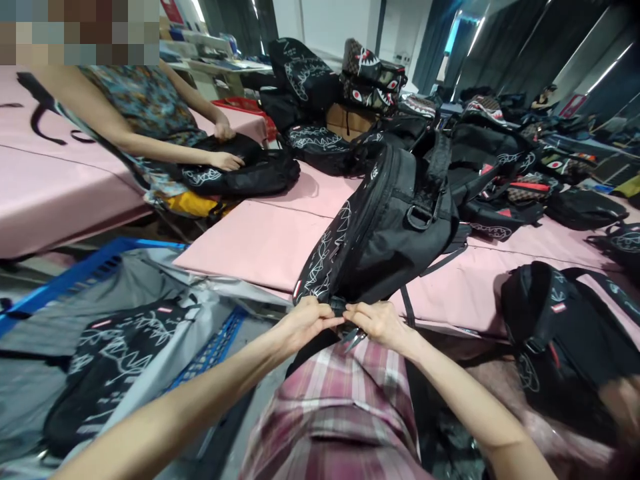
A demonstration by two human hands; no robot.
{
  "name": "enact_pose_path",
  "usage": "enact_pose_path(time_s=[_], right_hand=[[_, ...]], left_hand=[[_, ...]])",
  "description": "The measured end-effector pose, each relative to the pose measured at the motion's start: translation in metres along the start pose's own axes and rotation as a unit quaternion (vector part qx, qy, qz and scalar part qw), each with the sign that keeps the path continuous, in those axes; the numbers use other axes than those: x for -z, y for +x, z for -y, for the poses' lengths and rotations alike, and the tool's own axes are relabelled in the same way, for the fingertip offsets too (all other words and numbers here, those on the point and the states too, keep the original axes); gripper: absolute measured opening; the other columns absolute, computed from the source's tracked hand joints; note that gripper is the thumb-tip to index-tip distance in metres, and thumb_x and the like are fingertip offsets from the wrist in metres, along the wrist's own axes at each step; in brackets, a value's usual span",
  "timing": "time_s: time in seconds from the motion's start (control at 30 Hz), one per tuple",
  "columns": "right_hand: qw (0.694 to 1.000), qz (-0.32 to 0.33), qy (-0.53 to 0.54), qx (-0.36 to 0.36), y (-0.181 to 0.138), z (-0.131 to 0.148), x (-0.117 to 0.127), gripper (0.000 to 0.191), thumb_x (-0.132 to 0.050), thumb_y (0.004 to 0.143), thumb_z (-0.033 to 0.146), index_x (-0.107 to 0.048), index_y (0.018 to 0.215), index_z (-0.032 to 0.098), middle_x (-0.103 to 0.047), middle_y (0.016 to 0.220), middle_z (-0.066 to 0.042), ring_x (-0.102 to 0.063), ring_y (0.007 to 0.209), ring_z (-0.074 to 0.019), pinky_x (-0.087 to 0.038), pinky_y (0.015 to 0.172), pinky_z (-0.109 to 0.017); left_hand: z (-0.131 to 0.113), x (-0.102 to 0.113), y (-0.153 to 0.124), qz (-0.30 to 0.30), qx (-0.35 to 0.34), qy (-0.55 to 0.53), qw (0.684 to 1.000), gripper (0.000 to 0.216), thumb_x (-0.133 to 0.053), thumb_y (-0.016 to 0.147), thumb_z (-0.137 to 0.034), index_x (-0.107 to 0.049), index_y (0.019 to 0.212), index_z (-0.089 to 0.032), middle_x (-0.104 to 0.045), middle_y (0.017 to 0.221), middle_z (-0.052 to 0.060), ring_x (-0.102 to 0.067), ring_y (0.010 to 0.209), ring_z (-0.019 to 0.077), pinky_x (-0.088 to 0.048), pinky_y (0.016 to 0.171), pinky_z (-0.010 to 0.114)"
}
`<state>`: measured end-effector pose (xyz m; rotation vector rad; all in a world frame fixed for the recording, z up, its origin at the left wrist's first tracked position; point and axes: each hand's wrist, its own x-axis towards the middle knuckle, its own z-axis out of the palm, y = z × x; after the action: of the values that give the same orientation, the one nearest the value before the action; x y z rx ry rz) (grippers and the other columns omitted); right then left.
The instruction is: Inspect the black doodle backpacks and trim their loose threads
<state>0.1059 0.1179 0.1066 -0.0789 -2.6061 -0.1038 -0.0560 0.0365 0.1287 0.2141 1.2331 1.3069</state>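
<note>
A black backpack (395, 247) with white scribble print lies on its side on the pink-covered table (250, 240), its near end at the table edge. My left hand (306, 325) pinches the fabric at that near lower corner. Beside it, my right hand (381, 325) is closed, fingertips against the same corner and almost touching the left fingers. Small scissors (354, 339) stick out below the right hand, blades pointing down and left. The exact bit of fabric between the fingertips is too small to make out.
At left, a co-worker's hands (227, 160) rest on another black bag (260, 175). A blue crate (115, 250) with a printed black bag (120, 360) stands low at left. More bags (500, 160) crowd the table's far side. Another backpack (565, 340) lies at right.
</note>
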Motion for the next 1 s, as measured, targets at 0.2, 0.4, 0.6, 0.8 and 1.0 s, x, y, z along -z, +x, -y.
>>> enact_pose_path(time_s=[0.2,0.4,0.6,0.8,1.0], right_hand=[[0.99,0.045,0.096,-0.092,0.001,0.001,-0.001,0.019,-0.045,0.088,0.018,-0.062,0.098,0.018,-0.069,0.096,-0.004,-0.065,0.076,-0.0112,-0.045,0.055,-0.019],[0.918,0.061,0.285,-0.269,0.009,0.004,0.025,0.029,-0.059,0.081,0.025,-0.057,0.11,0.021,-0.066,0.102,-0.002,-0.062,0.091,-0.013,-0.047,0.078,-0.022],[0.921,0.113,0.15,-0.342,0.014,0.024,0.043,0.029,-0.05,0.086,0.032,-0.053,0.111,0.018,-0.064,0.099,-0.006,-0.06,0.089,-0.0188,-0.044,0.077,-0.029],[0.884,0.11,-0.062,-0.45,0.025,0.049,0.024,0.024,-0.049,0.087,0.036,-0.061,0.106,0.027,-0.066,0.091,-0.003,-0.061,0.073,-0.0161,-0.038,0.057,-0.025],[0.88,0.139,-0.088,-0.445,0.041,0.057,0.02,0.018,-0.052,0.085,0.028,-0.065,0.097,0.025,-0.067,0.085,-0.002,-0.061,0.078,-0.0165,-0.039,0.06,-0.026]], left_hand=[[0.001,0.002,0.002,0.025,-0.004,0.006,1.0,0.024,-0.056,0.053,0.007,-0.049,0.037,-0.009,-0.057,0.045,0.004,-0.059,0.054,0.0123,-0.056,0.076,0.033],[0.005,0.002,0.005,0.085,-0.011,0.002,0.996,0.015,-0.064,0.055,-0.003,-0.057,0.043,-0.007,-0.063,0.052,0.009,-0.065,0.064,0.0182,-0.055,0.074,0.027],[0.006,0.0,0.004,0.074,-0.016,-0.015,0.997,0.003,-0.063,0.056,-0.003,-0.064,0.054,-0.005,-0.068,0.064,0.011,-0.065,0.065,0.0159,-0.056,0.069,0.023],[0.009,0.001,0.001,0.062,-0.02,-0.082,0.994,0.025,-0.066,0.052,-0.002,-0.047,0.038,-0.011,-0.055,0.046,0.001,-0.062,0.059,0.013,-0.055,0.078,0.028],[0.016,0.005,0.001,0.057,-0.027,-0.081,0.995,0.021,-0.066,0.054,-0.002,-0.052,0.042,-0.009,-0.056,0.048,0.001,-0.059,0.057,0.0104,-0.053,0.085,0.033]])
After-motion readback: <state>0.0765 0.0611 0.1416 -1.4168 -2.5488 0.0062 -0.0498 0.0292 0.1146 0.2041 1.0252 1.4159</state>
